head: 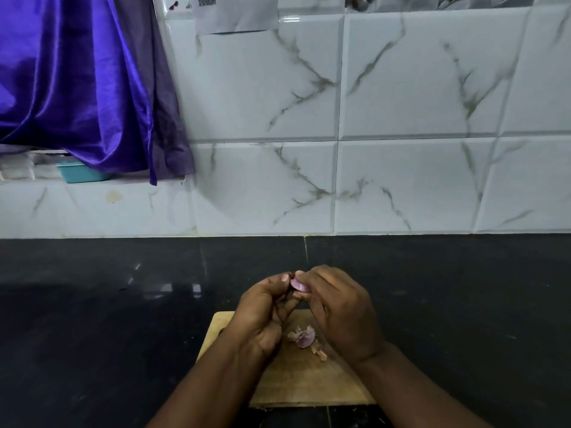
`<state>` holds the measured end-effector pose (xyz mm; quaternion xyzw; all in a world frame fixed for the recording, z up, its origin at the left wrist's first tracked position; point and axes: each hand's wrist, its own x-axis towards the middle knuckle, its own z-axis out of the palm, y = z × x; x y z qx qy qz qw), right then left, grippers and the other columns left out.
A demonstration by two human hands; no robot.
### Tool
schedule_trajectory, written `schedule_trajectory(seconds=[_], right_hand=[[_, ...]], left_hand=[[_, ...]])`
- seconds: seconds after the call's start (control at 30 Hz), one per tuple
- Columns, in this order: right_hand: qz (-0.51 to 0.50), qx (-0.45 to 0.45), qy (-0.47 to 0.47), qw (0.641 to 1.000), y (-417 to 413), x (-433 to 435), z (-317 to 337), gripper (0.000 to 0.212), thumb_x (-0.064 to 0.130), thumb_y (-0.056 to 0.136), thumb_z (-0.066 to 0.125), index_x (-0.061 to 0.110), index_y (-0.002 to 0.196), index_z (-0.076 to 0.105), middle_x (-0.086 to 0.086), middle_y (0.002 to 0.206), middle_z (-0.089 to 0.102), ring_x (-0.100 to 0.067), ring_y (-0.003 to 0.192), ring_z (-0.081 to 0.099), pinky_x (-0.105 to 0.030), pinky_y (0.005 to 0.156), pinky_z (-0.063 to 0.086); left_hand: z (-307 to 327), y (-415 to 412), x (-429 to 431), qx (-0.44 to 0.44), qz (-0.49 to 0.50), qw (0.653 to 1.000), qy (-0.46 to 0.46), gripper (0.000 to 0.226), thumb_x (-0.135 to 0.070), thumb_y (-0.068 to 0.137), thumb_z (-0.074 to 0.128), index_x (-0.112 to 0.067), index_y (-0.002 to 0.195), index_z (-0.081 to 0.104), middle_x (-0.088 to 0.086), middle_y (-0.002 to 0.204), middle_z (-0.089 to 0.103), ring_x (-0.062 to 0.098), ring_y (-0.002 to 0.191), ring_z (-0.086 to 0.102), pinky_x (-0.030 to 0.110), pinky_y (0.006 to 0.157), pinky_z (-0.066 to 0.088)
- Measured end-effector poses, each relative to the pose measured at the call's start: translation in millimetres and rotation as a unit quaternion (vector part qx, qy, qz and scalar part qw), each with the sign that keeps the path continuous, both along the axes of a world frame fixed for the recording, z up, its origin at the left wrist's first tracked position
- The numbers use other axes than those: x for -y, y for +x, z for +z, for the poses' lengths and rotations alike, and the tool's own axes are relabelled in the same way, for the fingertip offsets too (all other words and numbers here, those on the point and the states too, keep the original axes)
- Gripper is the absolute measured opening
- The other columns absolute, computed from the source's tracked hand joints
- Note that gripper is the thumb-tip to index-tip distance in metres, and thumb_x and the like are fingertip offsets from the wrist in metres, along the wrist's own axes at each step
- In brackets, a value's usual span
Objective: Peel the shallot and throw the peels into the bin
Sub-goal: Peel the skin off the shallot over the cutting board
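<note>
A small pinkish-purple shallot [298, 285] is pinched between the fingertips of both hands, above the far end of a wooden cutting board [302, 384]. My left hand [265, 310] grips it from the left, thumb on top. My right hand [336, 307] holds it from the right and covers part of it. Loose purple and tan peels [304, 337] lie on the board below the hands. No bin is in view.
The board rests on a black stone counter [123, 319] near its front edge. A white marble-look tiled wall [370, 134] rises behind. A purple curtain [77, 81] hangs at upper left over a ledge with a teal container [78, 174].
</note>
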<state>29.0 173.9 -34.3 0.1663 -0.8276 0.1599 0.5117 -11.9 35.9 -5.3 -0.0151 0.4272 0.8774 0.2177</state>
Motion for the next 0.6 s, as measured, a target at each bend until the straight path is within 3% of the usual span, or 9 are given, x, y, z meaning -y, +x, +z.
schedule_trajectory(seconds=[0.2, 0.33, 0.47, 0.53, 0.6], right_hand=[[-0.008, -0.044, 0.019, 0.999, 3, 1, 0, 0.024, 0.018, 0.097, 0.061, 0.003, 0.105, 0.079, -0.010, 0.097, 0.077, -0.024, 0.085, 0.073, -0.039, 0.073, 0.062], [0.107, -0.016, 0.044, 0.993, 7, 20, -4, 0.019, 0.011, 0.097, 0.067, 0.009, 0.110, 0.080, -0.007, 0.109, 0.079, -0.020, 0.100, 0.073, -0.032, 0.093, 0.058], [0.098, 0.060, -0.150, 0.982, -4, 5, -3, 0.020, 0.017, 0.093, 0.075, 0.012, 0.113, 0.079, 0.001, 0.105, 0.077, -0.007, 0.098, 0.071, -0.032, 0.084, 0.059], [0.124, 0.116, -0.309, 0.936, -2, -2, -3, 0.022, 0.017, 0.091, 0.077, 0.015, 0.112, 0.080, 0.005, 0.103, 0.078, -0.008, 0.098, 0.073, -0.029, 0.082, 0.060], [0.151, 0.136, -0.402, 0.893, 2, -9, -1, 0.022, 0.015, 0.089, 0.078, 0.017, 0.112, 0.079, 0.003, 0.102, 0.079, -0.008, 0.094, 0.075, -0.022, 0.078, 0.059]], left_hand=[[1, -4, 4, 0.029, -0.014, 0.999, 0.001, 0.027, 0.003, 0.102, 0.052, 0.003, 0.084, 0.073, 0.013, 0.069, 0.078, 0.018, 0.057, 0.076, 0.026, 0.057, 0.064], [-4, -11, 7, 0.074, -0.021, 0.997, 0.017, 0.020, -0.010, 0.103, 0.056, -0.004, 0.085, 0.061, 0.008, 0.060, 0.061, 0.017, 0.046, 0.059, 0.025, 0.041, 0.055], [-6, -15, 10, -0.110, 0.068, 0.982, -0.140, 0.013, -0.010, 0.104, 0.058, -0.001, 0.098, 0.066, 0.011, 0.066, 0.069, 0.016, 0.051, 0.061, 0.027, 0.047, 0.053], [-5, -16, 11, -0.193, 0.089, 0.956, -0.202, 0.015, -0.009, 0.104, 0.057, -0.002, 0.095, 0.067, 0.010, 0.066, 0.067, 0.016, 0.051, 0.057, 0.028, 0.047, 0.048], [-5, -16, 11, -0.240, 0.087, 0.938, -0.235, 0.019, -0.005, 0.104, 0.055, -0.003, 0.090, 0.068, 0.009, 0.067, 0.067, 0.017, 0.054, 0.056, 0.029, 0.048, 0.048]])
